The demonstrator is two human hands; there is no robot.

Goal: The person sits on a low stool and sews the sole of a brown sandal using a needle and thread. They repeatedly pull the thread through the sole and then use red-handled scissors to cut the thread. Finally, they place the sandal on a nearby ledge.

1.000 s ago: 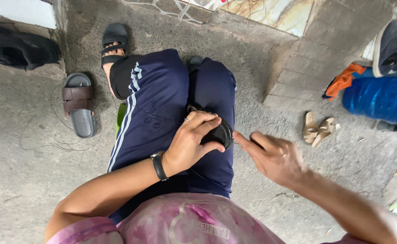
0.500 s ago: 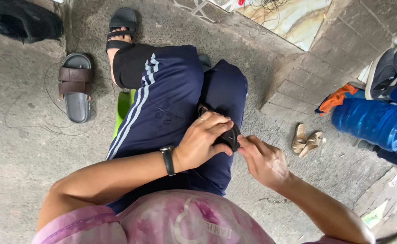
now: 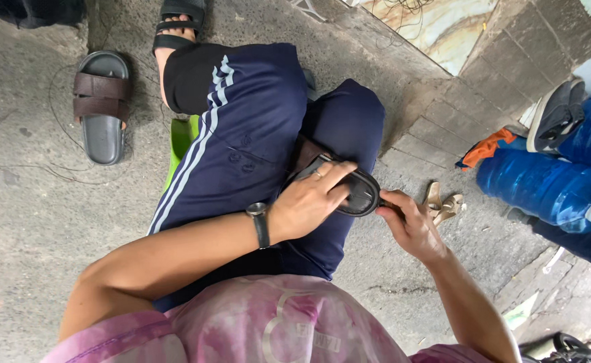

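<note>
Going left to right here. Far left there's a brown-strapped slide sandal lying alone on the concrete floor, with a thin wire looping past it. Next over is my bent leg in navy track pants with white stripes, a strip of something bright green peeking out under the thigh, and my foot in a black sandal up top.

Middle of the shot is the actual work: a dark shoe sole resting on my right knee. My left hand, watch on that wrist, lies flat on top of it, fingers spread and pressing down. My right hand is pinched on the sole's right end. So both hands are clamped on the same piece, close together but not touching each other.

My take on doing this bit well: keep the left palm heavy so the sole can't skate off the knee, and let the right fingers do the fine work at the edge only. The pinch looks small, so I'd go slow. I can't tell what's under the fingertips.

Further right there's a small tan scrap on the ground, then blue water jugs with an orange rag and a dark sneaker on top.
</note>
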